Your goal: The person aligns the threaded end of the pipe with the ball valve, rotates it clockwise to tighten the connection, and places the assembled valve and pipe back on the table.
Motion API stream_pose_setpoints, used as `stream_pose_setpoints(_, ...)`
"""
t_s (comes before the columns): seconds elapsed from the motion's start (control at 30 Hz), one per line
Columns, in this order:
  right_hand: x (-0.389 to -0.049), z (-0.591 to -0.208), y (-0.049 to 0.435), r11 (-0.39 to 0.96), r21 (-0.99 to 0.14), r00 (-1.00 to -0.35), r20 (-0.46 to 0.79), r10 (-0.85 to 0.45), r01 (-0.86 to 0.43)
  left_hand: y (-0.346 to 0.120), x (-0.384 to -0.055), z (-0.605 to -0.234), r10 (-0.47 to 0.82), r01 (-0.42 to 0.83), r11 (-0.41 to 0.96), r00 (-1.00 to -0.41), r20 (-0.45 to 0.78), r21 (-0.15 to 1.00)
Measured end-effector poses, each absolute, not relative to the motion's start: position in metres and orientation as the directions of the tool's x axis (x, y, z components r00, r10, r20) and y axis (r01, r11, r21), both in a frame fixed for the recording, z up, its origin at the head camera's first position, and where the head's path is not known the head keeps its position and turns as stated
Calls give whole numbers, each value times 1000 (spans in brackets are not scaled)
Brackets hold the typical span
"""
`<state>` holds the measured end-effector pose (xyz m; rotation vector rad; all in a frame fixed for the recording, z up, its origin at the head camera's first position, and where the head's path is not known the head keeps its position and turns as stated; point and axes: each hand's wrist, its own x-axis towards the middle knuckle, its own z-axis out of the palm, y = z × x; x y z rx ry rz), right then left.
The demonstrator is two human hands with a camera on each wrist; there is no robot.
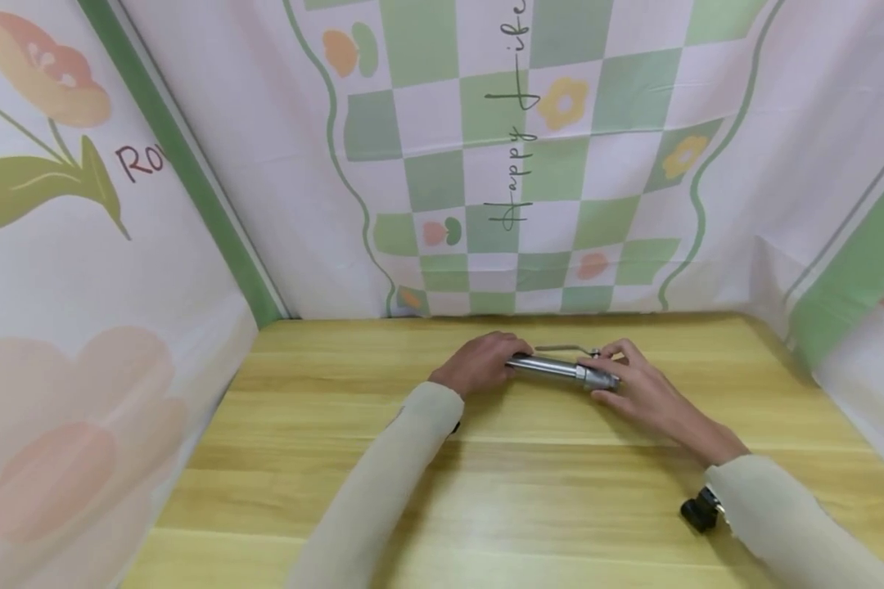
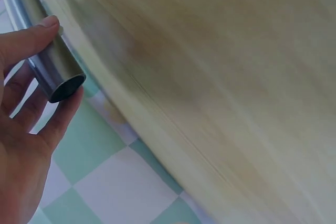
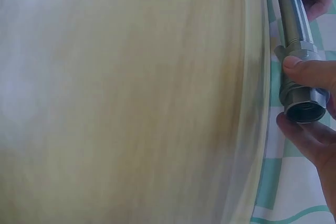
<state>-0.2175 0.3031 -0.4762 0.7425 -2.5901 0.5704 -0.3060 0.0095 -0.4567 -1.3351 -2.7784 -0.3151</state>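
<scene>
A shiny metal pipe (image 1: 548,366) is joined to a metal valve (image 1: 598,379) that has a long, thin lever handle (image 1: 562,348). My left hand (image 1: 482,361) grips the pipe near its free end. The left wrist view shows the thumb laid over the pipe (image 2: 55,64) and the other fingers behind it, with the hollow round end facing out. At the other end, my right hand (image 1: 648,397) holds the valve. In the right wrist view its thumb lies on the body of the valve (image 3: 304,95), whose threaded opening shows below.
Both hands work over the far part of a light wooden table (image 1: 516,491). A checkered green-and-white cloth (image 1: 486,176) hangs behind its back edge, and a flowered curtain (image 1: 81,327) stands along the left side. A small black device (image 1: 700,511) sits at the right wrist.
</scene>
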Motion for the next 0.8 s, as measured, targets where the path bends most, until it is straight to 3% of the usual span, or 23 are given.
stream_pose_setpoints(0.47, -218, -482, 310, 795, -248, -805, 406, -433, -553, 22, -310, -460, 792, 796, 601, -605, 79, 65)
stream_pose_setpoints(0.8, -215, -481, 309, 800, -243, -814, 372, -446, -549, 17, -307, -463, 803, 808, 587, -589, 88, 57)
